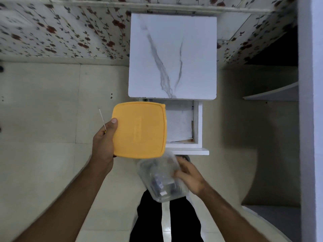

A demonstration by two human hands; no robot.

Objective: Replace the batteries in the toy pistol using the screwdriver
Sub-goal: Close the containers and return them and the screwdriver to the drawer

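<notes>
The left hand (104, 138) holds one yellow lid (139, 130) by its left edge, thumb curled over the top; a thin pale rod (102, 119) sticks up and away from the same fist, possibly the screwdriver's shaft, though too slim to be sure. Far beyond stands one marble-topped white cabinet (173, 55), its single drawer (196, 123) pulled open towards the person. To the right and nearer, the right hand (189, 177) grips one clear plastic container (161, 179) by its right wall, fingers wrapped round it, the tub tilted and blurred. Small dark items lie inside, possibly batteries; their count cannot be told. No toy pistol is visible. By my judgement the next move turns on the container's contents, which lie just left of the right fingers; the lid-laden left hand is farther off
</notes>
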